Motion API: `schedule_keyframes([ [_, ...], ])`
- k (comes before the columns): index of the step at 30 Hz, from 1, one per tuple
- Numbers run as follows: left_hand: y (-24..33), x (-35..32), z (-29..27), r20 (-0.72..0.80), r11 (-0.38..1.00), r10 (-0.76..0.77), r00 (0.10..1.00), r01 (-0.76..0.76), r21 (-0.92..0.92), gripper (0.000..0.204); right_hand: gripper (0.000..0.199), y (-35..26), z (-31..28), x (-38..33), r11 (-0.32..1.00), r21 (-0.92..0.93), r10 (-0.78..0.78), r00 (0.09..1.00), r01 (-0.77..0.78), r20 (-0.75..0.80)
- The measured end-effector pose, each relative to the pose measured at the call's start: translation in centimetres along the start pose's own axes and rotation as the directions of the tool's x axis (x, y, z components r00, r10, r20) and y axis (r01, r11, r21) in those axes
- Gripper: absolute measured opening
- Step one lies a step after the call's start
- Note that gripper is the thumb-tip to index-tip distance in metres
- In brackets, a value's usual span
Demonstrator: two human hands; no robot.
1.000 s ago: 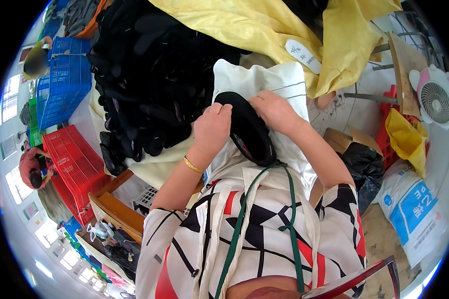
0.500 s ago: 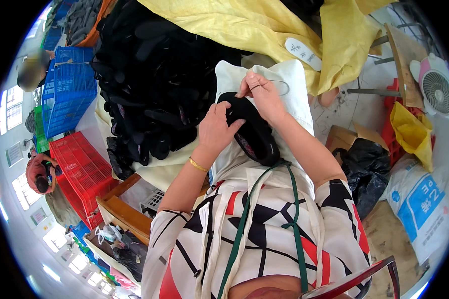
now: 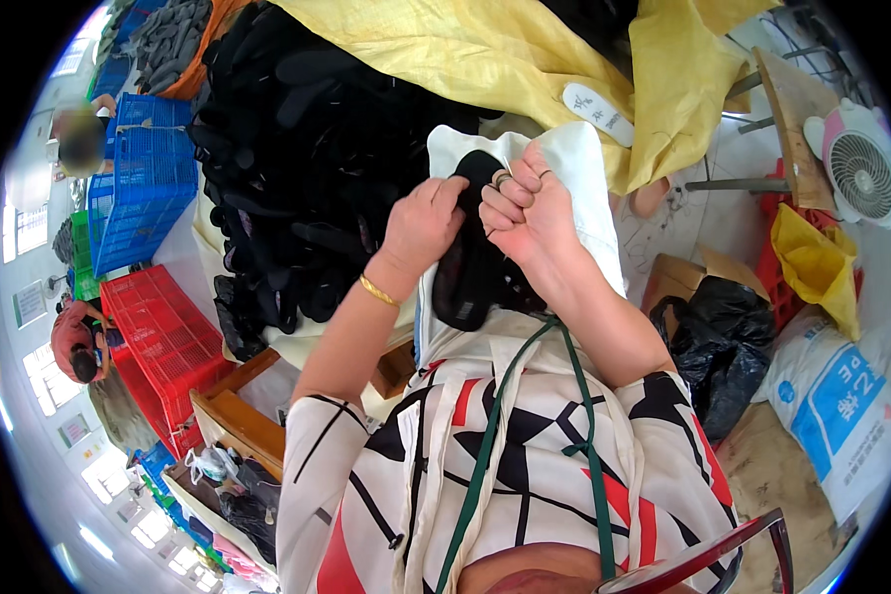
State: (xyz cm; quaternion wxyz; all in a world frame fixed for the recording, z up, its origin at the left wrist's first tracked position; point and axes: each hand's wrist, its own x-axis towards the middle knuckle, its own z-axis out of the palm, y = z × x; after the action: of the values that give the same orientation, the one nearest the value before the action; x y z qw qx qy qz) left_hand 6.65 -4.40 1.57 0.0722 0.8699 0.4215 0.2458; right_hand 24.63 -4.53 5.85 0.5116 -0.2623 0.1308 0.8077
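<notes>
Both hands work a black insole over a white cloth.

The left hand [image 3: 424, 223] curls its fingers onto the upper edge of the black insole [image 3: 470, 272], which lies on the white cloth [image 3: 589, 188] in front of the person's chest. The right hand [image 3: 525, 203] is fisted tight just beside it, pinching the insole's top. A heap of black insoles [image 3: 287, 168] lies to the left, a yellow sheet [image 3: 505, 59] above.

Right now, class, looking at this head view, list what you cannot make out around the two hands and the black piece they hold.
- Top end of the black sole-shaped piece: covered by the left hand and right hand.
- Right hand's fingertips: curled into the fist.
- White cloth under it: mostly hidden by the forearms.
- Separate items in the black pile: too dark to tell apart.
</notes>
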Motion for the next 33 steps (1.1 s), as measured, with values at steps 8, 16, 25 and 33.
schedule_keyframes([
  [8,2.8,0.1,0.3,0.179,0.958,0.012,0.984,0.041,-0.285,0.040,0.056,-0.7,-1.8,-4.9,0.995,-0.091,0.040,0.999,-0.039,0.014],
  [16,3.4,-2.5,2.8,0.647,0.683,-0.200,0.736,0.578,-0.446,0.038,0.047,-2.5,-7.6,-5.2,0.362,-0.754,-0.526,0.788,0.548,0.320],
  [25,6.8,0.0,1.7,0.621,0.620,-0.397,0.676,0.696,-0.362,0.046,0.026,-0.8,-5.3,-6.4,-0.403,-0.626,-0.304,0.548,0.668,0.779],
  [33,4.7,-1.9,2.0,0.772,0.501,-0.323,0.548,0.791,-0.352,0.017,0.025,-10.8,-9.5,-12.8,-0.628,-0.769,-0.159,0.948,0.117,0.274],
])
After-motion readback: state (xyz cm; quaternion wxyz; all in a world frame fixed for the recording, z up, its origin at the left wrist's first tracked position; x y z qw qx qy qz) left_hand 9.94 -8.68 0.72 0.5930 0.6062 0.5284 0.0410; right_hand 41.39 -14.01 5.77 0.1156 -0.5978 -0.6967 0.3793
